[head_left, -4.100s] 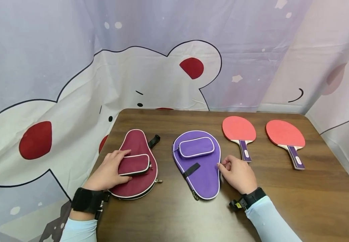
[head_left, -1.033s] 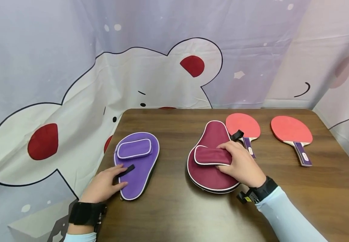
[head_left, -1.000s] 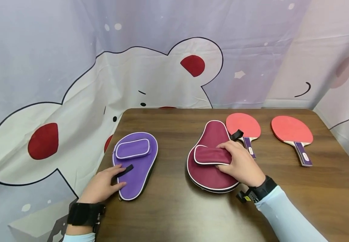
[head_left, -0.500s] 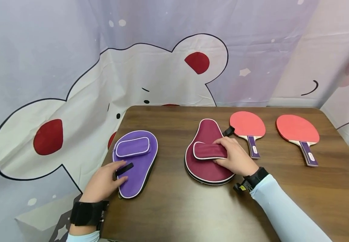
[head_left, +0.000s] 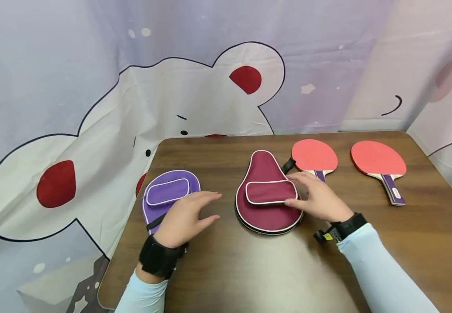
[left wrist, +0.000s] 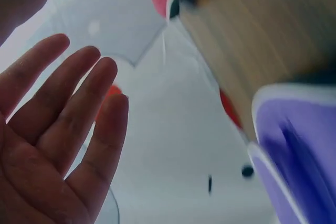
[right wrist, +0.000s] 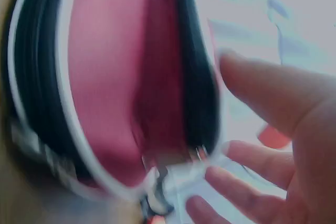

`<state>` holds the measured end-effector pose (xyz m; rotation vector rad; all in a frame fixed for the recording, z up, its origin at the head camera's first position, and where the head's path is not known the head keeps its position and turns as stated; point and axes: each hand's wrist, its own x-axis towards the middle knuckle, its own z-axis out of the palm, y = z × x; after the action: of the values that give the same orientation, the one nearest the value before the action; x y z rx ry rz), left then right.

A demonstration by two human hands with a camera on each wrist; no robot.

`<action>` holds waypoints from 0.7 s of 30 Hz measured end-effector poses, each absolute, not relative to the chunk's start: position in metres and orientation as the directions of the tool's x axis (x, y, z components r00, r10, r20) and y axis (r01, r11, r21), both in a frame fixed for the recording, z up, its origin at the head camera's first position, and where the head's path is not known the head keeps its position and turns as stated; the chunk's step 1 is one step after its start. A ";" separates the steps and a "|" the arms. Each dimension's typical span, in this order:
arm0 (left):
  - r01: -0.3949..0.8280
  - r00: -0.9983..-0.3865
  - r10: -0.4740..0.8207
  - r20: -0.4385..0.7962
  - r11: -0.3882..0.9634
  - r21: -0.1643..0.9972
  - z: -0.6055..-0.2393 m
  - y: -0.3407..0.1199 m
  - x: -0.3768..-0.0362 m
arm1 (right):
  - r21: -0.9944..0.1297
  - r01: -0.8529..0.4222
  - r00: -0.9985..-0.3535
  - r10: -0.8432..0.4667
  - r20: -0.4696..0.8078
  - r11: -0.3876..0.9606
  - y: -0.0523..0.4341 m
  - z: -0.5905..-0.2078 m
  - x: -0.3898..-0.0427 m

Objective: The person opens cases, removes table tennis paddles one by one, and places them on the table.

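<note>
A maroon table tennis paddle case (head_left: 265,219) with white piping lies mid-table, its zipped pocket (head_left: 270,192) on top. Beside that pocket's right end is my right hand (head_left: 323,202), thumb and fingers spread and not gripping; in the right wrist view the hand (right wrist: 299,156) appears just off the pocket. To the left lies a purple paddle case (head_left: 156,213), its lower part hidden behind my left hand (head_left: 184,221). That hand is raised over it with extended fingers pointing right. The left wrist view shows the palm (left wrist: 37,177) holding nothing.
Two red table tennis paddles lie at the back right: one (head_left: 314,155), its handle partly hidden by my right hand, and another (head_left: 378,157) farther right. The wooden table (head_left: 226,269) meets a printed curtain (head_left: 194,100) behind.
The two cases have swapped sides since the oldest frame: maroon from left to middle, purple from middle to left. Lately my left hand left the purple case, moving right; my right hand loosened from the maroon pocket.
</note>
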<state>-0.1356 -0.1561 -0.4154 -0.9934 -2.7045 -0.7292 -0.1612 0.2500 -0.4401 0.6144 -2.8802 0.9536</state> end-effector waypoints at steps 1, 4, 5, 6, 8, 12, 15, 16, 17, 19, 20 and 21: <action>0.652 -0.758 0.571 0.315 0.649 0.392 -0.417 -0.149 -0.138 | -0.566 -0.365 -0.929 -0.332 0.165 0.739 0.256 -0.438 -0.159; 0.656 -0.753 0.587 0.297 0.637 0.405 -0.422 -0.129 -0.148 | -0.542 -0.298 -0.953 -0.277 0.123 0.786 0.271 -0.437 -0.153; 0.653 -0.755 0.590 0.286 0.639 0.405 -0.424 -0.122 -0.152 | -0.536 -0.279 -0.958 -0.272 0.093 0.797 0.274 -0.439 -0.151; 0.651 -0.757 0.593 0.276 0.643 0.404 -0.427 -0.116 -0.155 | -0.529 -0.263 -0.960 -0.275 0.059 0.807 0.276 -0.442 -0.150; 0.646 -0.760 0.600 0.250 0.652 0.397 -0.431 -0.103 -0.163 | -0.521 -0.245 -0.956 -0.293 -0.010 0.818 0.278 -0.449 -0.147; 0.634 -0.766 0.616 0.183 0.677 0.374 -0.439 -0.080 -0.180 | -0.553 -0.203 -0.949 -0.302 -0.092 0.808 0.276 -0.461 -0.142; 0.618 -0.774 0.622 0.119 0.700 0.358 -0.445 -0.065 -0.189 | -0.570 -0.187 -0.951 -0.293 -0.099 0.800 0.273 -0.465 -0.139; 0.614 -0.775 0.624 0.100 0.705 0.355 -0.448 -0.061 -0.192 | -0.571 -0.184 -0.951 -0.291 -0.101 0.800 0.272 -0.466 -0.138; 0.609 -0.776 0.625 0.084 0.709 0.355 -0.449 -0.057 -0.193 | -0.569 -0.181 -0.952 -0.289 -0.104 0.802 0.272 -0.467 -0.137; 0.601 -0.778 0.625 0.055 0.716 0.355 -0.453 -0.051 -0.194 | -0.564 -0.171 -0.952 -0.283 -0.117 0.808 0.271 -0.468 -0.136; 0.599 -0.779 0.625 0.050 0.718 0.356 -0.454 -0.049 -0.195 | -0.560 -0.165 -0.952 -0.279 -0.124 0.812 0.270 -0.469 -0.135; 0.598 -0.778 0.626 0.047 0.717 0.357 -0.456 -0.047 -0.194 | -0.557 -0.160 -0.953 -0.275 -0.129 0.815 0.270 -0.469 -0.133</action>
<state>-0.1942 -0.0471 -0.4560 -1.0649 -2.9826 -0.5769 -0.1333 0.2703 -0.4695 0.3868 -3.1859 0.9479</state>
